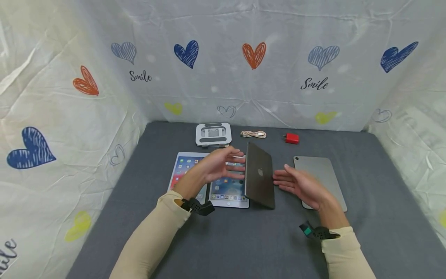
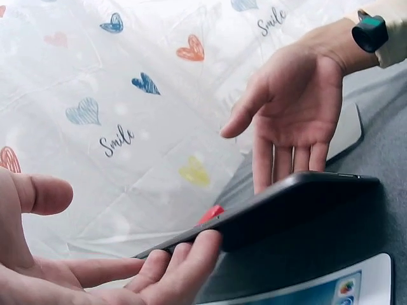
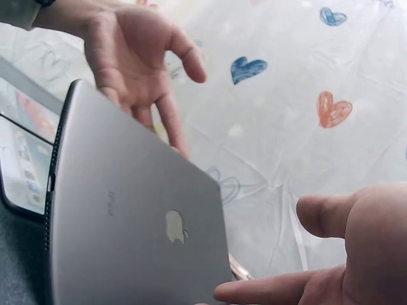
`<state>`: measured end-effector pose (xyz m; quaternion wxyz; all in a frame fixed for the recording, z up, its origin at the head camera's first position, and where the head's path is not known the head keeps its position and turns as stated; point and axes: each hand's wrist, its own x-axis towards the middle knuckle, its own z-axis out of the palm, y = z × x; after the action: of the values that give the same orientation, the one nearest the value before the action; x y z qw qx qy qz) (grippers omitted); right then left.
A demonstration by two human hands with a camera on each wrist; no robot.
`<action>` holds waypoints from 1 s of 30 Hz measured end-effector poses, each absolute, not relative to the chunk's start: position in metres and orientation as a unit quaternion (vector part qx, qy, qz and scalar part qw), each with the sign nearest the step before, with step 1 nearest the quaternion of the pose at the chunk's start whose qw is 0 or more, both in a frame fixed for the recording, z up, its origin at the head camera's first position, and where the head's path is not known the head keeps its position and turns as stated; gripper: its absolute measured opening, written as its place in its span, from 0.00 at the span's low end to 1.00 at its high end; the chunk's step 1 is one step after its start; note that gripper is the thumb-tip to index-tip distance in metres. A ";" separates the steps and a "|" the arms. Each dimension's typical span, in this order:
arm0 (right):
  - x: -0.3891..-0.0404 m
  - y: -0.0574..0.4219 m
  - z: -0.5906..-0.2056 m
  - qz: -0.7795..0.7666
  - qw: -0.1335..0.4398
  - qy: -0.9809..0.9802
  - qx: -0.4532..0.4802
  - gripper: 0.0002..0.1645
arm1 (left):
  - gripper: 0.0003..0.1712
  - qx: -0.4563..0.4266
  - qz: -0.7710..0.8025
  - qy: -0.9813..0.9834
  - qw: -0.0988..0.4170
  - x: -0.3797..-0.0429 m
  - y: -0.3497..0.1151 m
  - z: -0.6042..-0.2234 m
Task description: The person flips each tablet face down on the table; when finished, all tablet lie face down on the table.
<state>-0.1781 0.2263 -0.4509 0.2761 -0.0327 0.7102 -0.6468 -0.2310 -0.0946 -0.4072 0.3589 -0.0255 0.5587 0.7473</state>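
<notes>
A dark grey tablet (image 1: pixel 259 176) stands tilted on its long edge between the two hands, its apple-logo back (image 3: pixel 140 190) toward the right hand. My left hand (image 1: pixel 224 164) has its fingers extended against the screen side, thumb raised free; in the left wrist view its fingertips (image 2: pixel 206 244) lie at the tablet's edge. My right hand (image 1: pixel 296 184) is spread with straight fingers beside the back, fingertips right at its lower part. Left of it lie two lit tablets, a white-framed one (image 1: pixel 228 203) and another (image 1: pixel 179 166) partly hidden by the left forearm.
A silver-grey tablet (image 1: pixel 320 166) lies face down under the right hand and wrist. Along the back of the grey table (image 1: pixel 271 248) are a folding stand (image 1: pixel 213 134), a coiled cable (image 1: pixel 253 134) and a red charger plug (image 1: pixel 292 138). Heart-printed sheets hang around the table.
</notes>
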 end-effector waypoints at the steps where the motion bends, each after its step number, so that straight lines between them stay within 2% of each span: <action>1: -0.178 0.227 -0.452 -0.647 0.276 0.711 -0.034 0.48 | 0.34 -0.027 0.743 0.564 0.360 -0.231 -0.095 -0.410; 22: -0.163 0.246 -0.449 -0.589 0.257 0.766 -0.022 0.51 | 0.33 -0.057 0.736 0.552 0.387 -0.228 -0.078 -0.448; 30: -0.158 0.252 -0.448 -0.566 0.252 0.785 -0.003 0.46 | 0.33 -0.052 0.733 0.554 0.391 -0.227 -0.064 -0.451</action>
<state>-0.1583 0.2515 -0.4481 0.2518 -0.0028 0.7847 -0.5665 -0.2269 -0.0636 -0.4505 0.3914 -0.0519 0.5536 0.7332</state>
